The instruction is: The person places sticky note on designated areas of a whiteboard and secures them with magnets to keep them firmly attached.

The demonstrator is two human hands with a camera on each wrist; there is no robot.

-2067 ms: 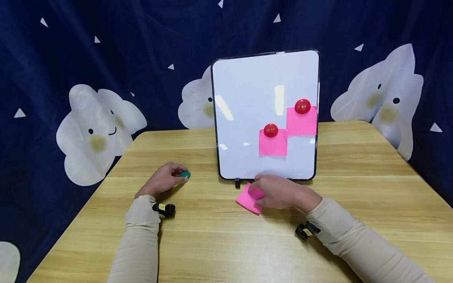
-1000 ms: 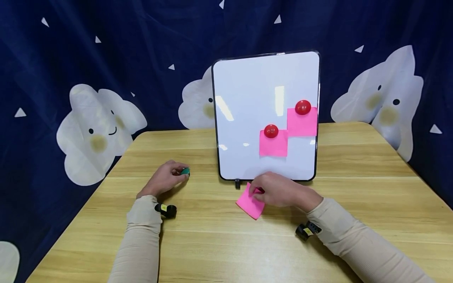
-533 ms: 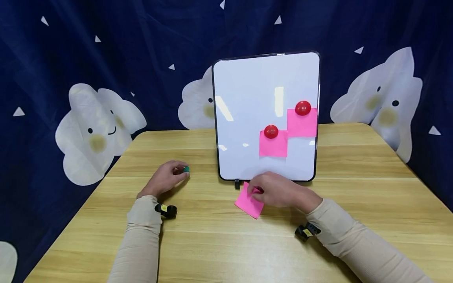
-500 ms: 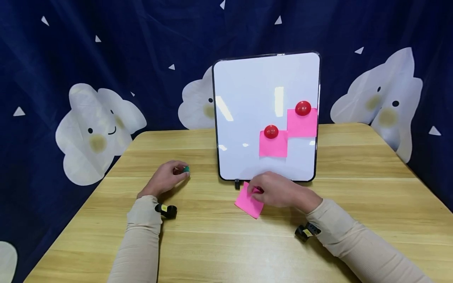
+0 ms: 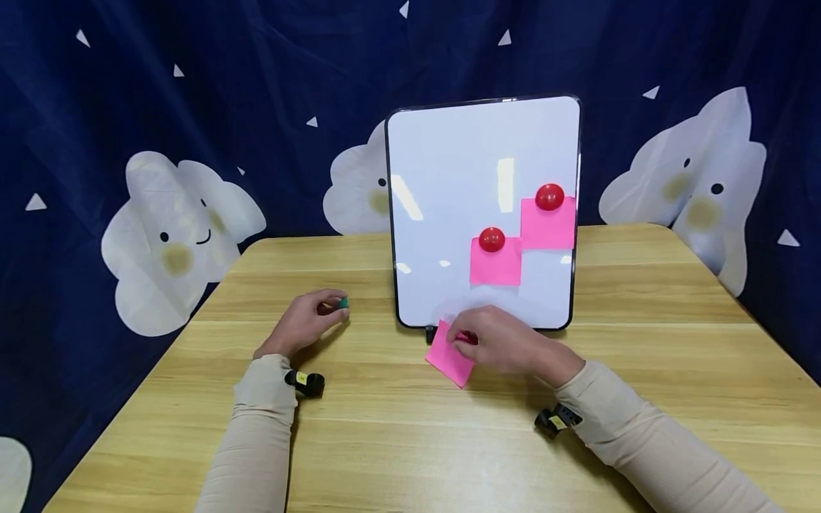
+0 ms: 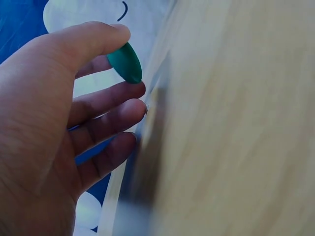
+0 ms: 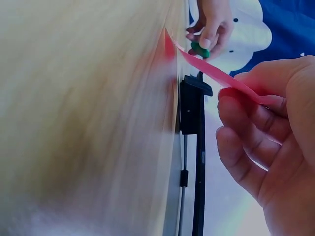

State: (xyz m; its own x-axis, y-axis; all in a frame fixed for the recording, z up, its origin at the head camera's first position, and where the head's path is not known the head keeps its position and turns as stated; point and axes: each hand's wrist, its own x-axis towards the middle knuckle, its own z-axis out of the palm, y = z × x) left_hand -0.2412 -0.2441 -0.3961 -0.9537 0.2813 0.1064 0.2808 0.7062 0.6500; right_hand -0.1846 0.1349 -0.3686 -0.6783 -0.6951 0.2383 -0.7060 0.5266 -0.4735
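My left hand (image 5: 304,324) pinches a green round magnet (image 6: 126,63) between thumb and fingers, low over the left part of the table. In the left wrist view the other fingers are loosely bent below it. With thumb and fingertips my right hand (image 5: 503,340) pinches a pink sticky note (image 5: 450,358) by one side, just in front of the whiteboard's lower edge. The right wrist view shows that note (image 7: 216,74) edge-on, tilted off the table. On the whiteboard (image 5: 449,178) two more pink notes (image 5: 495,267) hang, each under a red round magnet (image 5: 492,239).
The whiteboard stands upright on small black feet (image 5: 430,335) at the back of the wooden table (image 5: 385,442). A dark blue curtain (image 5: 282,71) with white clouds hangs behind. A black wrist camera (image 5: 306,383) is strapped to each sleeve.
The left hand has raised the green magnet from the table, turned it on edge and shifted slightly right. The right hand has taken hold of the pink note and lifted it slightly.
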